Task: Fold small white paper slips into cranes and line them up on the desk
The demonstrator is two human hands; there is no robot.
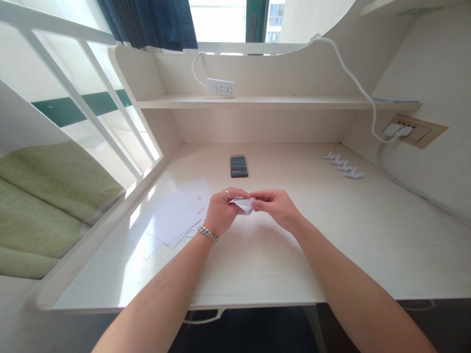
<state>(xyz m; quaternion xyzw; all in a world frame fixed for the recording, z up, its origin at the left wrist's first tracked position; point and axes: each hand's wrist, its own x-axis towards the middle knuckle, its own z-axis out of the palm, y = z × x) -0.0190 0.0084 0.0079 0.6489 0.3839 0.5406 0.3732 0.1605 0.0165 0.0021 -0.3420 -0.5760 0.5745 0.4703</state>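
Note:
A small folded piece of white paper (244,204) is held just above the pale wooden desk (279,255), pinched from both sides. My left hand (221,211), with a ring and a chain bracelet, grips its left edge with closed fingers. My right hand (277,206) pinches its right edge. A loose stack of white paper sheets (176,218) lies on the desk just left of my left hand.
A dark phone (239,165) lies flat behind my hands. Several small folded paper cranes (344,165) sit in a row at the back right. A white power strip (220,87) rests on the shelf, its cable running to a wall socket (408,130). A green mattress (44,196) is at left.

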